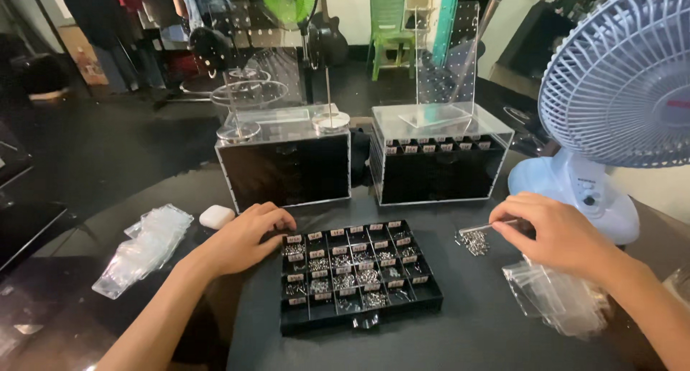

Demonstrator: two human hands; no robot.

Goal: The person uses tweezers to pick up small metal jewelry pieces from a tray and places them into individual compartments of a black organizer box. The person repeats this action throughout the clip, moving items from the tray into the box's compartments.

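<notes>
Pinching a thin silver pin, the right hand (pixel 557 234) could scatter the loose pin pile (pixel 473 242) at nine o'clock; the left hand (pixel 248 238) rests curled on the compartment tray (pixel 359 306), holding nothing.

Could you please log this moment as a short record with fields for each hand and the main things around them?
left hand: rests on the upper left corner of the black compartment tray
right hand: fingers pinch a thin metal pin
beneath the pin: loose pile of small metal pieces
left side: stack of clear bags
right side: white desk fan
</notes>
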